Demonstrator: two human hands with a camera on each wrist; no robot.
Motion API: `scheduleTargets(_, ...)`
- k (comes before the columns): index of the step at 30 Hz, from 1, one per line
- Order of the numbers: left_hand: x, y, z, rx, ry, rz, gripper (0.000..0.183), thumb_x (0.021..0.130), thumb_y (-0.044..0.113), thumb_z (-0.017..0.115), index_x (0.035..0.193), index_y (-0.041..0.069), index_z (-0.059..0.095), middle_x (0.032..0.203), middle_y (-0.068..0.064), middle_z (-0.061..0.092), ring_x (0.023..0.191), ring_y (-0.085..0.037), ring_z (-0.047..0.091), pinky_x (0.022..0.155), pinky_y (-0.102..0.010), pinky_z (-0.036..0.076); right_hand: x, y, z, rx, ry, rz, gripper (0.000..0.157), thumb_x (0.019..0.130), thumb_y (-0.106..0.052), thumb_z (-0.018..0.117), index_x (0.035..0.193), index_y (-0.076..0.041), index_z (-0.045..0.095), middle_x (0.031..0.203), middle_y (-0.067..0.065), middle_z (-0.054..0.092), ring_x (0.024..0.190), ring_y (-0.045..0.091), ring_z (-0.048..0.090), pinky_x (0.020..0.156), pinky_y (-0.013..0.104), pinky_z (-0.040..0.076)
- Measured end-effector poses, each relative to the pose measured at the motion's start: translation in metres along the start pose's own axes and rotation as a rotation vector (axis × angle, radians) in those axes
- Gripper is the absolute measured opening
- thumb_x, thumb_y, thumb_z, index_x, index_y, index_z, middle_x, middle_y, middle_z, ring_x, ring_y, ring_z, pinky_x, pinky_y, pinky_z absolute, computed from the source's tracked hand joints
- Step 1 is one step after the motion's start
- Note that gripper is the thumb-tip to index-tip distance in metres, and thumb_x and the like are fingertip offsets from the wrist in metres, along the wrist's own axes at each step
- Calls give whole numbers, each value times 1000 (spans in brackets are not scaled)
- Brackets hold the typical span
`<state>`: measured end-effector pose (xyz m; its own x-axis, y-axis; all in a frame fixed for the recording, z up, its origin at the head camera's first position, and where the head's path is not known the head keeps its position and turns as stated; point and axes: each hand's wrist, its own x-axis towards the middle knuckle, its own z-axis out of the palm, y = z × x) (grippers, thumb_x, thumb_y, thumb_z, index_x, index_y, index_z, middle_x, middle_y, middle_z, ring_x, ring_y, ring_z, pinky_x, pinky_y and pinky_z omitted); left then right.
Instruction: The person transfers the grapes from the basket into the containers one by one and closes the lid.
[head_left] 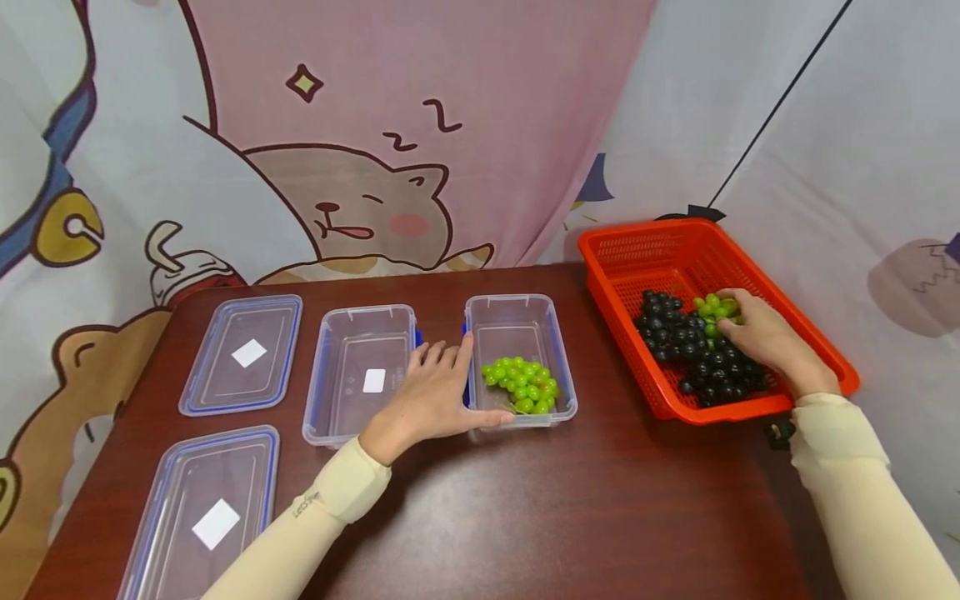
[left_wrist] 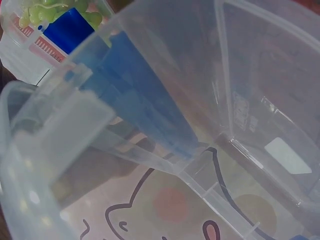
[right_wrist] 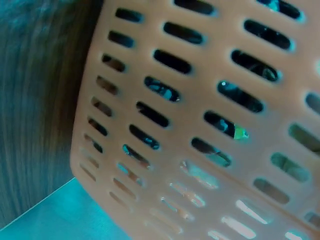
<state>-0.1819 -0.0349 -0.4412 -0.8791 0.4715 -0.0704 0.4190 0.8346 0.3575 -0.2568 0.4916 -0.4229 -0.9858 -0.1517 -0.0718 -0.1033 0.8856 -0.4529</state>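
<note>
My left hand (head_left: 433, 393) rests against the near-left corner of the right clear plastic box (head_left: 567, 367), its fingers spread and the thumb along the front rim. Inside that box lies a bunch of green grapes (head_left: 521, 383). On the right, my right hand (head_left: 765, 333) reaches into the red basket (head_left: 637, 371) and pinches a second bunch of green grapes (head_left: 708, 308). Black grapes (head_left: 671, 329) lie around that bunch. The right wrist view shows only the slotted basket wall (right_wrist: 150, 90), which hides the hand.
Left of my left hand stands another clear box (head_left: 352, 333) with a white label. Two blue-edged lids, an upper lid (head_left: 262, 321) and a lower lid (head_left: 187, 467), lie at the table's left. A patterned cloth (head_left: 525, 125) hangs behind the table (head_left: 570, 517).
</note>
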Motion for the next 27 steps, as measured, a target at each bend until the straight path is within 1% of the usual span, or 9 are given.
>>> scheduleTargets(1,0,0,0,1,1,-2,134,85,90,65,174,1,18,169,-23,41,155,-45,35,127,-63,11,0,0,0,6,9,4,53,113,-11,53,155,16,34,132,41,48,109,51,53,89,66,44)
scheduleTargets(4,0,-1,1,6,1,-6,134,85,91,64,174,2,18,170,-22,40,155,-45,35,127,-62,11,-2,0,0,-6,65,-3,46,111,-10,57,148,14,43,128,40,53,109,53,56,89,66,45)
scheduleTargets(9,0,-1,2,3,-3,1,135,85,92,62,174,2,17,169,-23,40,155,-45,35,127,-62,11,-4,-1,1,-39,173,9,34,109,-10,62,137,7,53,121,36,61,100,47,59,83,59,44)
scheduleTargets(11,0,-2,2,8,3,1,135,84,92,63,174,2,18,169,-23,42,154,-45,36,127,-63,12,-4,-2,2,-28,195,26,34,109,-11,61,137,6,53,122,35,61,97,46,57,81,57,42)
scheduleTargets(14,-1,-4,1,13,8,-3,134,84,91,63,174,2,19,168,-23,43,153,-45,36,127,-63,12,-6,-6,2,4,231,54,37,110,-14,58,140,6,53,128,36,59,101,48,55,84,58,42)
scheduleTargets(18,-1,-3,1,2,8,10,134,85,91,63,174,1,18,168,-24,43,153,-46,36,127,-63,12,-10,-9,-2,36,286,80,40,111,-17,55,143,6,51,130,37,57,107,50,53,88,59,40)
scheduleTargets(22,0,-2,1,-2,7,17,134,85,91,63,174,1,18,168,-24,43,153,-46,37,127,-64,12,-12,-12,-4,53,327,84,42,111,-18,53,145,7,50,130,36,56,106,48,50,86,50,37)
scheduleTargets(25,0,-2,1,-3,9,16,134,85,91,64,174,1,18,168,-24,43,153,-46,37,127,-64,13,-12,-14,-4,63,380,87,43,110,-17,54,146,7,51,133,36,56,106,47,50,86,45,35)
scheduleTargets(27,0,-2,1,-3,13,16,134,85,90,64,173,1,19,168,-24,43,153,-46,37,127,-64,13,-12,-16,-4,70,415,88,44,110,-17,53,146,7,52,135,36,56,106,48,49,85,44,35)
